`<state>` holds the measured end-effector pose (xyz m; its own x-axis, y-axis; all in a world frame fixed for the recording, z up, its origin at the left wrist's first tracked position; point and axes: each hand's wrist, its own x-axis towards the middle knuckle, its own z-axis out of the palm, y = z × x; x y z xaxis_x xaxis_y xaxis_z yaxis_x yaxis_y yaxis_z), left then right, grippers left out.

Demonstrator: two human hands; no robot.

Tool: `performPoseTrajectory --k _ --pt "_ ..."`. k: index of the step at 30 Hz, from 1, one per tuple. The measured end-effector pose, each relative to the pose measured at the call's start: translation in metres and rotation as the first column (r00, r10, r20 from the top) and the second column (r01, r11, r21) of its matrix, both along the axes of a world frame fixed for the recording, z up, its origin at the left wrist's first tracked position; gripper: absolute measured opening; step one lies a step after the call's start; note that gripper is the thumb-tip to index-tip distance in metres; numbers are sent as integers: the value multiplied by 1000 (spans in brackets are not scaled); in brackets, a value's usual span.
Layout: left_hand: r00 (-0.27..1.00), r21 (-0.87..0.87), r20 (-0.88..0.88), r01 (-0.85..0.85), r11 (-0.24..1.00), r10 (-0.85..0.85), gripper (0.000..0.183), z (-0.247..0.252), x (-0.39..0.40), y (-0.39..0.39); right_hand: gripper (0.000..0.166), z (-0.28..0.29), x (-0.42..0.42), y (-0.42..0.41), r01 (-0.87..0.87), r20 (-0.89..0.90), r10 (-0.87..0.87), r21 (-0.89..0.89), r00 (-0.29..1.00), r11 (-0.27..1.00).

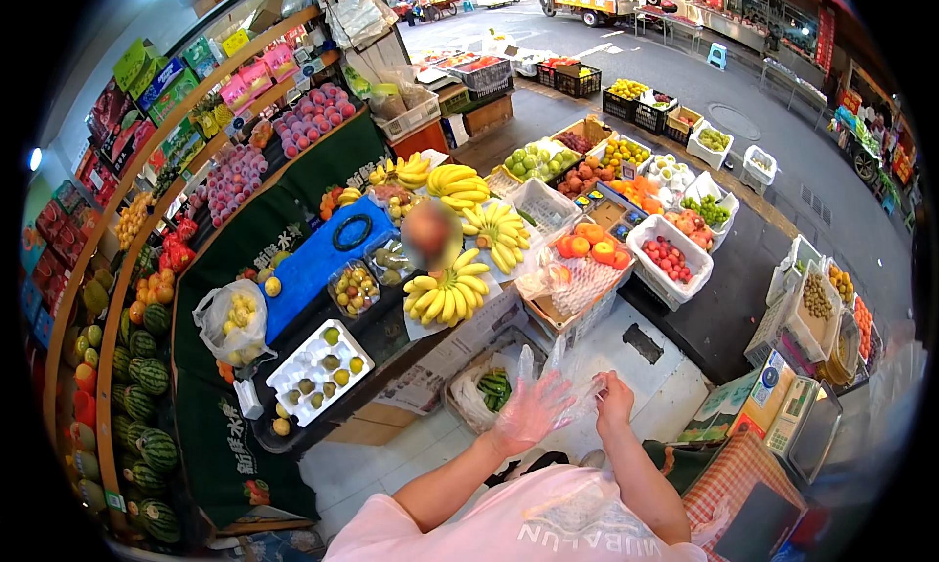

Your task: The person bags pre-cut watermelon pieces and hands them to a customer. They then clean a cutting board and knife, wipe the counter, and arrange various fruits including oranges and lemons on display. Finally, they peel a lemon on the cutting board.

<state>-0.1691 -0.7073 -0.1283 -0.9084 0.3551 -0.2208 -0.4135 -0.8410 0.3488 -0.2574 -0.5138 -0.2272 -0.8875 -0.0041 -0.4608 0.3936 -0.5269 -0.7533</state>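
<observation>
My left hand [530, 409] wears a loose, clear plastic glove, its fingers spread and its palm holding nothing. Empty glove tips stick up past the fingers. Close by on the right, my bare right hand [615, 400] pinches a piece of thin clear plastic [585, 387] between thumb and fingers. Whether that piece is a second glove or part of the first, I cannot tell. Both hands are in front of my pink shirt [506, 514], above the pale floor. Below and left of my left hand, a lined bin [462, 400] holds long green vegetables [495, 390].
Banana bunches [446, 290], a blue mat [323, 268] and a white fruit tray [312, 397] lie on the left counter. A crate with oranges [593, 243] stands ahead. At right are a weighing scale [792, 415] and a checked cloth [752, 474]. Watermelons [158, 448] line the left shelf.
</observation>
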Motion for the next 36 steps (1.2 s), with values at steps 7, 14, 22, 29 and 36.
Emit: performPoseTrajectory --k 7,14,22,29,36 --pt "1000 136 -12 12 991 -10 78 1 -1 1 39 2 24 -9 -229 39 258 -343 965 911" --pt "1000 -125 -17 15 992 -18 62 -25 2 -13 32 75 19 -34 -228 138 395 -630 908 743" --pt "970 -850 -160 -229 475 181 46 2 37 -32 16 -18 -33 -25 -207 26 315 -702 949 682" --pt "679 -650 -698 -734 -196 -228 23 41 22 -18 21 9 9 -52 -408 195 602 -573 774 711" --pt "667 -649 -745 -730 -211 -16 9 64 -2 -26 55 110 36 0 -260 -308 491 562 815 785"
